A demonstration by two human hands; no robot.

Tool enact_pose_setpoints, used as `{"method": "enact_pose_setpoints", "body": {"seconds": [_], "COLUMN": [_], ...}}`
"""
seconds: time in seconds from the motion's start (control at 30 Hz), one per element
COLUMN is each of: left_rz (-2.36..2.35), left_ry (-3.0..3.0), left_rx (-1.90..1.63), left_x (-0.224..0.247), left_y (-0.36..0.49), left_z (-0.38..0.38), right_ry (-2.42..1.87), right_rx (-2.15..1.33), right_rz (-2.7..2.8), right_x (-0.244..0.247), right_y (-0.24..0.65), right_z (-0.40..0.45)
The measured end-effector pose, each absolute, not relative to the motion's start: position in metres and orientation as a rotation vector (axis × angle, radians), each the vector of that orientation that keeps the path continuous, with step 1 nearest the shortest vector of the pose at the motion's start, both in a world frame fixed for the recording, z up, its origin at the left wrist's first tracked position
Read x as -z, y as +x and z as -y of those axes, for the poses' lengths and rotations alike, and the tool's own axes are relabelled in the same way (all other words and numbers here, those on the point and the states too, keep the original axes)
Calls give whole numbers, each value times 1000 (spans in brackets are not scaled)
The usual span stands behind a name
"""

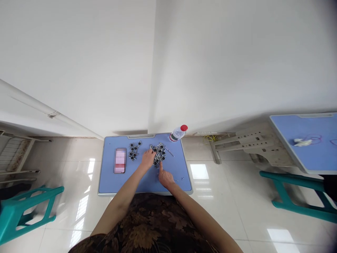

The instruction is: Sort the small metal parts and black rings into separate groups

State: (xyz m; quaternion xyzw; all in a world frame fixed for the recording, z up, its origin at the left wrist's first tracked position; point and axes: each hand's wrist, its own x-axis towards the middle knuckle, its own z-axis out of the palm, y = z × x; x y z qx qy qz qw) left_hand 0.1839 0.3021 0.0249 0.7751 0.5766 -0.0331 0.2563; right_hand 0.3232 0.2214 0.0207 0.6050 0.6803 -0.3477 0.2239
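A heap of small metal parts with black round pieces (159,154) lies on the blue desktop (110,186), near its middle. To its left sits a smaller group of similar parts (133,151). My left hand (147,158) rests against the heap's left edge, its fingers among the parts. My right hand (165,178) is just below the heap, with the index finger reaching up to its lower edge. I cannot tell whether either hand holds a part. A thin metal piece (169,151) lies to the right of the heap.
A phone with a blurred, pixelated face (120,160) lies at the desk's left. A capped water bottle (178,133) stands at the far edge. A second blue desk (302,140) holding a white item and purple cord stands right. Teal stools (23,214) stand on the tiled floor.
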Motion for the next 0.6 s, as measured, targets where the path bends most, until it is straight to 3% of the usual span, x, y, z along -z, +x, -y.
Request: {"method": "enact_pose_setpoints", "body": {"seconds": [0.3,0.6], "left_rz": [-1529,-1603], "left_ry": [2124,2060], "left_rx": [312,15], "left_x": [-31,-34], "left_y": [200,185], "left_z": [-316,-307], "right_ry": [1682,1678], "right_rx": [967,960], "right_rz": [-1871,-1881], "right_x": [-24,-23], "right_y": [323,323], "right_z": [-221,-221]}}
